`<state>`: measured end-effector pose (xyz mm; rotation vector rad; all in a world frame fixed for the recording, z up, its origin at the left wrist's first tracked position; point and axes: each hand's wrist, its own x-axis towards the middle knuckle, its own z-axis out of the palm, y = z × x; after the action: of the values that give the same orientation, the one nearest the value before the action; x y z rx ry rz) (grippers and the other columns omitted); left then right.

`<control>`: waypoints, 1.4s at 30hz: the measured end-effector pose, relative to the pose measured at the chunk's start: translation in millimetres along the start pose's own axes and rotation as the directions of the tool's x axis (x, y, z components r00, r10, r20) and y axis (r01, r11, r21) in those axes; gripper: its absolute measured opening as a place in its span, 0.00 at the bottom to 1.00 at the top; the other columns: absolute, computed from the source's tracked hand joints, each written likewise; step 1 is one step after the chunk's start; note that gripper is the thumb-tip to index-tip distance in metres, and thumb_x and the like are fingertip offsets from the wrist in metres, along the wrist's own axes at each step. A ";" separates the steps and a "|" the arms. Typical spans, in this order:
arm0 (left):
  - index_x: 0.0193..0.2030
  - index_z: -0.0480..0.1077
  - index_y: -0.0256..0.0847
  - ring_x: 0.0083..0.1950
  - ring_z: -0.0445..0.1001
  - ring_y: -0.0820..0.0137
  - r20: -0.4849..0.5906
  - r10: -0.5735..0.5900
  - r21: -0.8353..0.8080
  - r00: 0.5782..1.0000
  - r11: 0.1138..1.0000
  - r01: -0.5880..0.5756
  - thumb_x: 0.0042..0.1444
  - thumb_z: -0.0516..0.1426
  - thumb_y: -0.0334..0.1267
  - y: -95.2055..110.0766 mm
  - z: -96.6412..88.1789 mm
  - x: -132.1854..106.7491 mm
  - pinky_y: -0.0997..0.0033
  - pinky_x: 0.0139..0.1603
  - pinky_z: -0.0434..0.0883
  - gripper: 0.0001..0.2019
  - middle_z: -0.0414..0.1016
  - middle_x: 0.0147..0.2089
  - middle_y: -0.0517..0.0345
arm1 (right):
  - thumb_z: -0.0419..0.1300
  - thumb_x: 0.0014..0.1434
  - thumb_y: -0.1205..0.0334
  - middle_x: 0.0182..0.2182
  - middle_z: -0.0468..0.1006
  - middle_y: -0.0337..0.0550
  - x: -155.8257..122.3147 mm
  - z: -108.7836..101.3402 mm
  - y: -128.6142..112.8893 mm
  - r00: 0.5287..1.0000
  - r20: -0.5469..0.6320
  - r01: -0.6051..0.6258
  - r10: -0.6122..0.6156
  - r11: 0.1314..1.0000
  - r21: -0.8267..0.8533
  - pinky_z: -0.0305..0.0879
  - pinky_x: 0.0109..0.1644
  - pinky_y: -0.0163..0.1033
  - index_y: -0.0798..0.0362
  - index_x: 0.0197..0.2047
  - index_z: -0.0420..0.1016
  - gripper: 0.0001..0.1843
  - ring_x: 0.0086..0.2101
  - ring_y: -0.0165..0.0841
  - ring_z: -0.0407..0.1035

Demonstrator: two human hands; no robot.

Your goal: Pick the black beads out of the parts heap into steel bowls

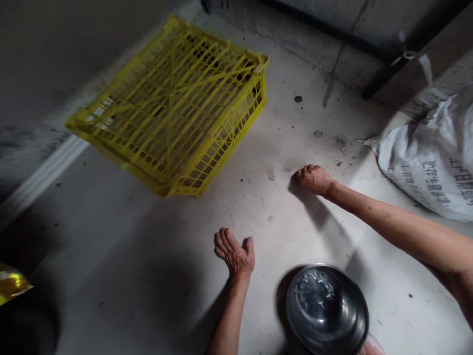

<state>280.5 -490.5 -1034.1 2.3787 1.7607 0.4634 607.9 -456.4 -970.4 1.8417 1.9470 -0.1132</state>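
Observation:
My left hand (234, 252) hovers over the concrete floor (148, 256) with the palm turned up and the fingers loosely curled, holding nothing. My right hand (313, 178) rests on the floor farther away, fingers curled into a fist with the knuckles down; nothing shows in it. A dark metal bowl (327, 309) sits just right of my left forearm, near the bottom edge. A yellow plastic lattice crate (173, 106) lies upside down on the floor, up and left of both hands.
A white woven sack (432, 158) with printed writing lies at the right. A concrete wall with a dark pipe (373, 44) runs along the top. A shiny yellow object (11, 285) shows at the left edge. Small dark spots (297, 98) mark the floor.

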 end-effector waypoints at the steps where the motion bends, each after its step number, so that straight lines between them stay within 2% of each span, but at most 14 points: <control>1: 0.62 0.49 0.23 0.63 0.50 0.46 -0.002 0.001 0.001 1.000 1.000 -0.001 0.58 0.46 0.53 -0.4 0.3 -0.2 0.46 0.59 0.52 0.35 0.57 0.59 0.28 | 0.39 0.56 0.76 0.31 0.73 0.61 0.0 -1.3 -2.3 1.000 0.008 -0.008 0.008 1.000 0.005 0.46 0.28 0.38 0.66 0.38 0.70 0.19 0.31 0.43 0.67; 5: 0.62 0.49 0.23 0.64 0.50 0.46 -0.006 0.003 0.006 1.000 1.000 -0.003 0.58 0.46 0.53 -0.8 1.0 -0.2 0.46 0.59 0.52 0.35 0.57 0.59 0.27 | 0.42 0.55 0.76 0.32 0.74 0.59 0.7 -2.2 2.2 1.000 0.011 -0.025 0.024 0.994 0.102 0.48 0.28 0.37 0.64 0.38 0.71 0.17 0.32 0.41 0.67; 7: 0.62 0.49 0.23 0.64 0.50 0.46 -0.007 0.005 0.011 1.000 1.000 -0.005 0.58 0.46 0.53 -0.5 1.0 0.2 0.46 0.58 0.52 0.35 0.57 0.59 0.27 | 0.46 0.55 0.72 0.31 0.75 0.54 2.0 1.4 15.6 0.993 0.013 -0.116 0.117 0.962 0.249 0.49 0.28 0.36 0.61 0.38 0.72 0.15 0.30 0.38 0.67; 9: 0.62 0.50 0.23 0.64 0.50 0.46 -0.008 0.005 0.014 1.000 1.000 -0.004 0.58 0.45 0.53 -0.1 1.0 0.7 0.46 0.58 0.53 0.35 0.57 0.59 0.27 | 0.49 0.54 0.69 0.31 0.76 0.49 3.1 6.6 33.3 0.964 0.022 -0.251 0.265 0.883 0.395 0.51 0.28 0.35 0.57 0.38 0.73 0.13 0.29 0.35 0.67; 11: 0.62 0.50 0.23 0.63 0.51 0.46 -0.006 0.001 0.014 1.000 1.000 -0.001 0.58 0.45 0.53 0.1 1.1 1.1 0.45 0.58 0.53 0.35 0.57 0.59 0.27 | 0.50 0.53 0.67 0.31 0.76 0.45 2.3 11.1 49.4 0.915 0.010 -0.347 0.402 0.776 0.526 0.54 0.30 0.34 0.56 0.40 0.73 0.14 0.29 0.33 0.67; 14: 0.61 0.50 0.23 0.63 0.51 0.46 0.002 -0.002 0.011 1.000 1.000 0.002 0.57 0.46 0.53 -0.1 1.2 1.3 0.45 0.58 0.52 0.35 0.57 0.59 0.27 | 0.51 0.52 0.68 0.31 0.77 0.43 -4.1 12.5 61.0 0.877 -0.014 -0.368 0.481 0.690 0.624 0.55 0.31 0.33 0.55 0.40 0.74 0.14 0.30 0.32 0.67; 16: 0.62 0.50 0.23 0.64 0.50 0.47 0.004 -0.004 0.012 1.000 1.000 0.004 0.57 0.47 0.53 -0.2 1.2 1.1 0.46 0.59 0.52 0.35 0.57 0.59 0.28 | 0.52 0.51 0.69 0.31 0.76 0.43 -10.9 10.1 59.5 0.907 -0.042 -0.318 0.418 0.749 0.581 0.52 0.30 0.33 0.55 0.38 0.74 0.13 0.30 0.32 0.67; 20: 0.62 0.50 0.23 0.64 0.50 0.47 0.007 -0.007 0.018 1.000 1.000 0.007 0.57 0.46 0.53 -0.3 1.3 1.1 0.47 0.59 0.52 0.35 0.57 0.59 0.28 | 0.49 0.51 0.74 0.33 0.76 0.44 -24.0 6.4 46.5 0.990 -0.094 -0.069 0.109 0.933 0.354 0.47 0.27 0.34 0.54 0.37 0.74 0.15 0.32 0.32 0.66; 23: 0.62 0.50 0.23 0.64 0.50 0.47 0.013 -0.011 0.020 1.000 1.000 0.011 0.57 0.46 0.53 -0.5 1.4 1.2 0.47 0.59 0.52 0.35 0.57 0.59 0.28 | 0.47 0.55 0.76 0.34 0.76 0.47 -30.4 9.2 36.6 0.990 -0.101 0.118 -0.103 0.981 0.157 0.47 0.28 0.36 0.57 0.41 0.73 0.17 0.32 0.33 0.65; 26: 0.62 0.50 0.23 0.64 0.50 0.47 0.005 -0.007 0.028 1.000 1.000 0.007 0.57 0.46 0.53 -0.3 1.3 1.1 0.47 0.59 0.52 0.35 0.56 0.60 0.28 | 0.44 0.57 0.77 0.32 0.75 0.50 -32.4 13.5 28.0 0.975 -0.104 0.196 -0.196 0.981 -0.012 0.48 0.28 0.37 0.61 0.39 0.72 0.16 0.29 0.34 0.65; 30: 0.62 0.50 0.23 0.64 0.50 0.48 0.010 0.001 0.039 1.000 0.999 -0.001 0.58 0.46 0.52 1.5 0.4 0.8 0.47 0.59 0.52 0.35 0.57 0.59 0.28 | 0.43 0.56 0.78 0.28 0.75 0.50 -27.4 12.4 20.1 0.963 -0.080 0.252 -0.259 0.963 -0.093 0.46 0.27 0.38 0.61 0.35 0.72 0.16 0.27 0.34 0.64; 35: 0.62 0.50 0.23 0.64 0.49 0.48 0.019 -0.009 0.030 1.000 1.000 0.008 0.58 0.46 0.52 2.2 0.8 0.1 0.47 0.59 0.51 0.34 0.56 0.60 0.28 | 0.43 0.56 0.78 0.25 0.74 0.47 -12.6 6.5 28.1 0.956 -0.015 0.294 -0.294 0.956 0.023 0.44 0.26 0.37 0.58 0.34 0.72 0.17 0.23 0.31 0.61; 39: 0.62 0.49 0.23 0.65 0.49 0.48 0.032 -0.015 0.017 0.999 1.000 0.015 0.58 0.47 0.51 1.7 0.8 -0.2 0.47 0.60 0.51 0.34 0.56 0.60 0.28 | 0.44 0.58 0.72 0.23 0.73 0.45 -9.9 6.6 36.2 0.980 0.029 0.187 -0.195 0.967 0.172 0.43 0.25 0.36 0.57 0.37 0.72 0.15 0.22 0.29 0.59; 42: 0.62 0.49 0.23 0.65 0.48 0.48 0.040 -0.014 0.010 0.999 1.000 0.014 0.57 0.47 0.51 1.7 -1.0 0.1 0.46 0.60 0.51 0.34 0.55 0.60 0.28 | 0.48 0.52 0.72 0.22 0.73 0.42 -33.3 -5.2 19.6 0.989 0.060 0.111 -0.135 0.945 0.309 0.45 0.25 0.34 0.56 0.41 0.72 0.16 0.21 0.29 0.60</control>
<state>281.8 -491.0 -1032.6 2.3631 1.7655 0.4039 625.5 -483.3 -948.4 1.8650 2.0797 -0.5476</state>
